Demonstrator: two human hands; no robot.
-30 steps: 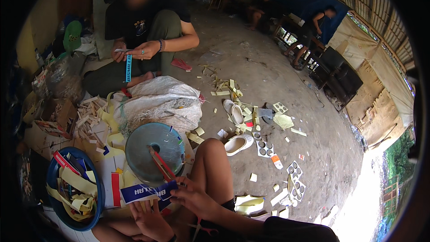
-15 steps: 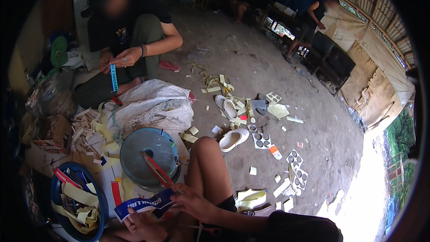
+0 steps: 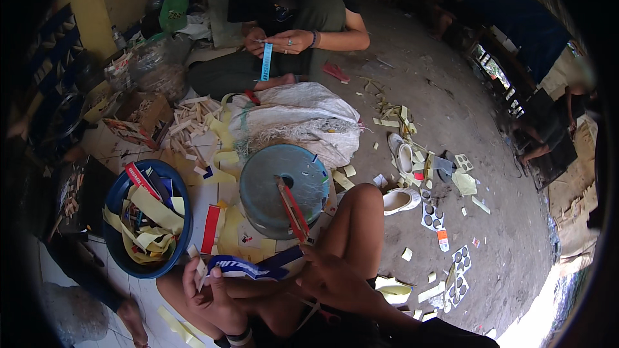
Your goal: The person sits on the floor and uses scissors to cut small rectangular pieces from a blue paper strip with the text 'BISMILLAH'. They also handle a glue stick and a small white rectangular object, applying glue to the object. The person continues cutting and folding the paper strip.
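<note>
My left hand is closed on one end of a blue strip with white lettering. A small pale flat piece sits between its fingers. The strip curves and folds towards my right hand, where its far end lies close against the fingers. My right hand is closed round the lower end of a long, slim red tool with a paler tip; its kind cannot be made out. That tool slants over an upturned grey-blue round tub. Red-handled scissors lie by my lap, partly hidden.
At left, a blue basin holds paper offcuts and strips. Wooden sticks lie heaped beyond it, near a white sack. A person sits opposite with a light-blue strip. Shoes and scraps litter the floor at right.
The view has swung left, so things appear farther right. My left hand has turned upward, and the pale piece now shows in it. The blue strip, flatter before, is now bent.
</note>
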